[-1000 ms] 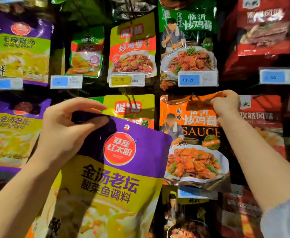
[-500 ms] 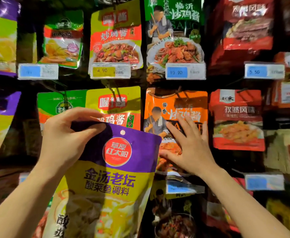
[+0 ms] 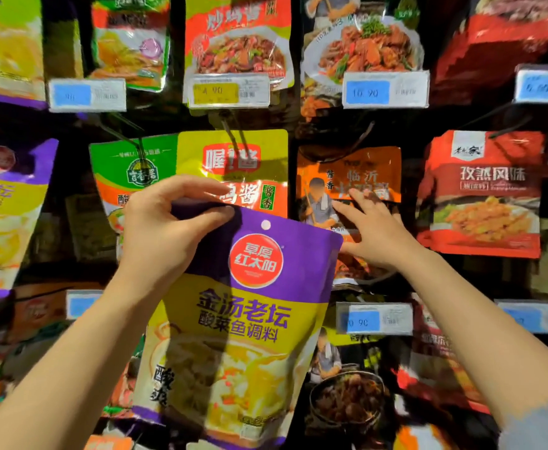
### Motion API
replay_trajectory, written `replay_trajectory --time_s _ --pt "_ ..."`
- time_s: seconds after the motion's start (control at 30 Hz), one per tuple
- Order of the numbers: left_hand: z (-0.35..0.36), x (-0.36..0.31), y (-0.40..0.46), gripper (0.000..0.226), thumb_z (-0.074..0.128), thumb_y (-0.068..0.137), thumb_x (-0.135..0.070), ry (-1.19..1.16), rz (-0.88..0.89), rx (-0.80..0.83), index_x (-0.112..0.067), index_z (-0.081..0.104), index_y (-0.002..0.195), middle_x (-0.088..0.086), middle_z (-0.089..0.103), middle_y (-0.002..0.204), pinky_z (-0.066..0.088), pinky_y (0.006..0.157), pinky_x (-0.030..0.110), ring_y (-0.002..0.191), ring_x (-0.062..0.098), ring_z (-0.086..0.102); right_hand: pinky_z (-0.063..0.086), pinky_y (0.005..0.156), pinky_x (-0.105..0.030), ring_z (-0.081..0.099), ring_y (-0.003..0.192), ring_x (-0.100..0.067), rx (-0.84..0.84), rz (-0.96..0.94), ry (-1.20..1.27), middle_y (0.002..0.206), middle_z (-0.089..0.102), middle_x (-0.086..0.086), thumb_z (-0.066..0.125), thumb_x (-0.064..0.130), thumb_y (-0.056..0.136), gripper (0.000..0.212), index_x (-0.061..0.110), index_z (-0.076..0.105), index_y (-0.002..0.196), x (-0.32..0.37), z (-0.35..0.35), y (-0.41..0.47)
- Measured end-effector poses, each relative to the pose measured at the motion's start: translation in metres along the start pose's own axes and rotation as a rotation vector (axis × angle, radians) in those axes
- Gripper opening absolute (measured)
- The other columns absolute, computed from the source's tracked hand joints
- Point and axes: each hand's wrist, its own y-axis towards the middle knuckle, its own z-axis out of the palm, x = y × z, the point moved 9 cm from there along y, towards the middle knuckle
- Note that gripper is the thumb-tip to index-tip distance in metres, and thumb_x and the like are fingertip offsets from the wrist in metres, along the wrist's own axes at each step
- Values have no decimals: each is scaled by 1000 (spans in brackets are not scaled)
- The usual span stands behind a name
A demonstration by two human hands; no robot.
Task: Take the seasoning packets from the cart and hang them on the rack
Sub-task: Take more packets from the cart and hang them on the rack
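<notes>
From the head camera, the left hand [image 3: 165, 235] holds a big purple and yellow packet [image 3: 236, 323] up in front of the rack [image 3: 409, 125]. Its grip is a pinch: thumb and fingers squeeze the packet's top left corner, so the packet hangs straight down and the little round hole [image 3: 265, 224] near the top stays free. That hole is probably what must slide onto a hook.

The right hand [image 3: 376, 235] has its fingers spread out flat. They lie against an orange packet [image 3: 350, 177] that already hangs on the rack, just beside the purple one. It looks like the hand is patting that packet flat so it hangs neatly.

More purple and yellow packets [image 3: 3, 206] of the same kind hang far to the left, so this one likely belongs there. It is not on a hook yet. The cart cannot be seen.
</notes>
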Motion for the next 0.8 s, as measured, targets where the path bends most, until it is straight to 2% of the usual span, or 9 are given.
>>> replay_trajectory --time_s 0.07,0.13,0.23,0.3,0.37,0.47,0.6,0.7,0.8 --pt "0 0 0 28 78 72 -3 -32 -9 -3 -26 67 82 -28 68 79 48 72 12 79 -4 64 23 110 -58 24 140 -26 -210 -41 207 152 27 -5 45 57 89 60 28 38 141 11 -22 -12" --pt "-1 -2 0 27 77 72 -3 -54 -7 -11 -26 68 82 -26 69 78 49 73 14 79 -3 64 39 103 -46 42 127 -13 -365 -64 579 135 50 4 38 56 89 53 25 53 130 21 -46 -37" --pt "-3 -5 -2 27 76 73 -1 -75 -2 -35 -25 67 81 -25 69 78 48 71 12 77 -4 64 46 86 -23 57 104 -2 -287 -92 1185 110 62 15 45 61 84 46 28 59 113 49 -56 -72" --pt "-4 -3 -7 27 74 74 1 -115 -37 -55 -23 67 81 -24 69 76 47 69 10 76 -4 65 47 71 -17 62 81 0 -247 -154 1352 87 66 16 66 41 81 27 24 60 101 68 -60 -91" --pt "-8 2 -15 26 73 75 1 -151 -75 -84 -23 67 81 -21 70 76 49 68 12 76 -2 66 49 59 -16 62 69 0 -259 -186 1384 78 65 15 77 17 75 27 21 59 94 83 -63 -101" --pt "-21 8 -30 23 74 75 -3 -140 -127 -118 -23 67 82 -19 71 78 51 67 14 77 0 67 48 53 -16 61 62 0 -297 -166 1412 74 65 13 72 3 75 26 21 58 88 94 -59 -104" --pt "-50 20 -48 24 75 72 -3 -81 -197 -133 -21 67 84 -18 71 79 50 69 13 75 -1 67 50 56 -18 65 67 -4 -262 -183 1511 76 68 10 71 0 77 28 23 58 85 123 -50 -100" --pt "-80 29 -69 27 79 69 -10 -10 -256 -158 -28 67 86 -17 71 79 48 69 11 74 -1 66 50 71 -27 64 80 -12 -267 -247 1501 85 68 3 71 12 76 23 30 61 84 154 -46 -99" --pt "-113 38 -97 27 79 68 -20 57 -340 -208 -30 68 91 -12 71 80 48 71 13 76 2 65 49 73 -30 62 79 -12 -237 -288 1510 82 67 4 67 16 77 15 29 62 80 188 -38 -97"
